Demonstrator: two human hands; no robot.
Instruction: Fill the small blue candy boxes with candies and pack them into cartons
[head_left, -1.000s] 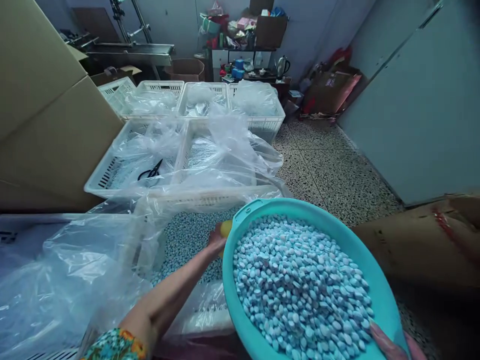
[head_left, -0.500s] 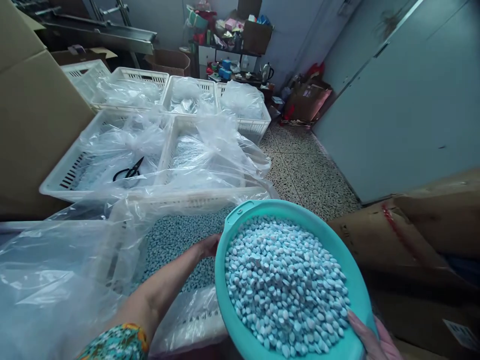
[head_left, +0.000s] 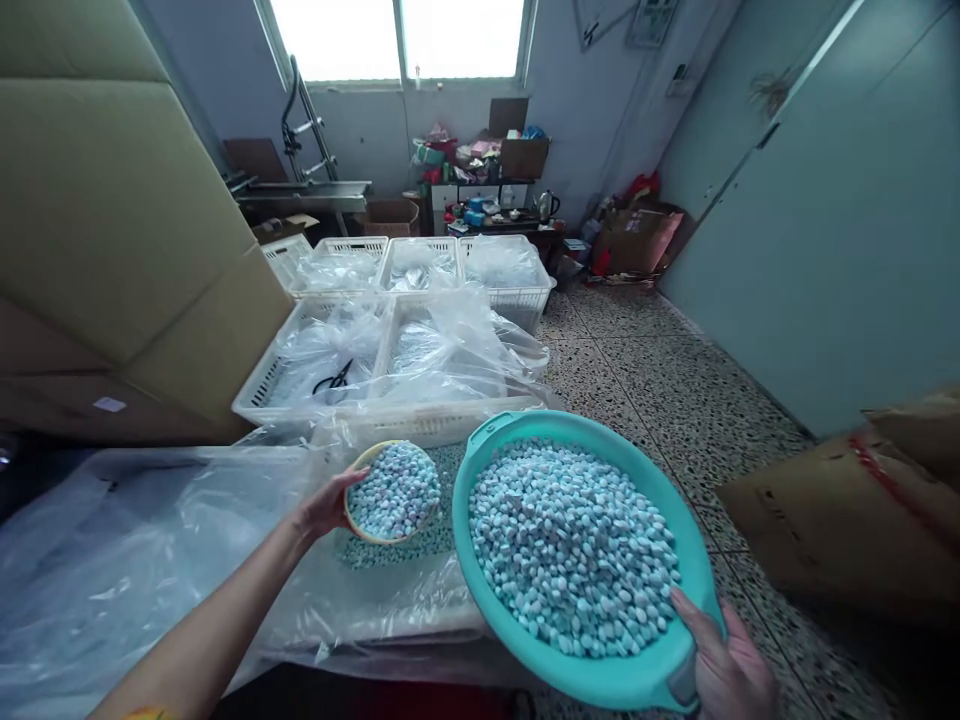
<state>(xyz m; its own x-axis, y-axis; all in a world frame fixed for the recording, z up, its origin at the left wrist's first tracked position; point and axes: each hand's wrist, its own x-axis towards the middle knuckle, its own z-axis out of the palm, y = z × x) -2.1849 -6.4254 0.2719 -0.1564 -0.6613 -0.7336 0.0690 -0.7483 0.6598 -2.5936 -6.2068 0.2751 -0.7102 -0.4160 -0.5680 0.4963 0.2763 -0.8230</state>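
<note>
Currently, the left hand [head_left: 330, 505] grips a small yellow bowl [head_left: 375, 450] by its left side. The thumb lies over the rim; the remaining fingers are largely hidden, so their exact spread cannot be told. The bowl is full of pale blue and white tablets [head_left: 396, 492] and is held above a front crate [head_left: 427, 425], inside which a bed of bluish tablets [head_left: 367, 554] is visible. Clear plastic sheeting [head_left: 142, 560] drapes over this crate's edges and extends to the left.

The right hand [head_left: 727, 655] pinches the near right edge of a turquoise plastic basin [head_left: 570, 677], thumb over the rim and fingers on the outer side, partly out of sight. The basin carries a broad heap of pale tablets [head_left: 574, 550] and stands just right of the bowl, its left edge overlapping the crate in view.

Beyond the front crate, further white slatted crates sit in two rows, with clear plastic bags [head_left: 465, 335] bunched in and over them. Black-handled scissors [head_left: 334, 379] rest upon the plastic in the left crate of the nearer row. A large cardboard box [head_left: 105, 210] rises at left; another carton [head_left: 825, 520] is at right, beside speckled flooring [head_left: 637, 395].
</note>
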